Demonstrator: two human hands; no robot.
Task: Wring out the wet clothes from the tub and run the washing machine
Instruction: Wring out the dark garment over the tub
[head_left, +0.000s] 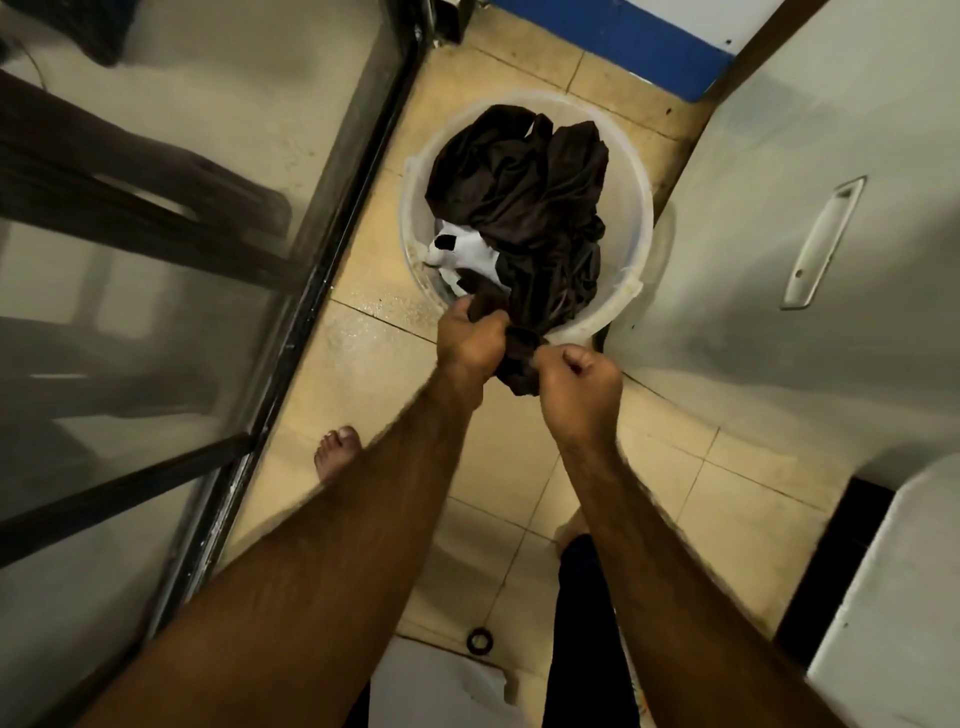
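Note:
A round translucent white tub (641, 208) stands on the tiled floor ahead of me. It holds a heap of wet dark brown cloth (524, 197) and a white garment (462, 252) at its near left. One end of the dark cloth is pulled over the tub's near rim and twisted into a thick roll. My left hand (470, 343) is closed on that roll at the rim. My right hand (582, 387) grips the same roll just to the right and nearer me. The stretch of cloth between the fists is short and bunched.
A glass door with a dark metal frame (332, 249) runs along the left. A white appliance with a recessed handle (823, 241) stands at the right, touching the tub. My bare left foot (337, 454) rests on the beige tiles. A floor drain ring (480, 640) lies near me.

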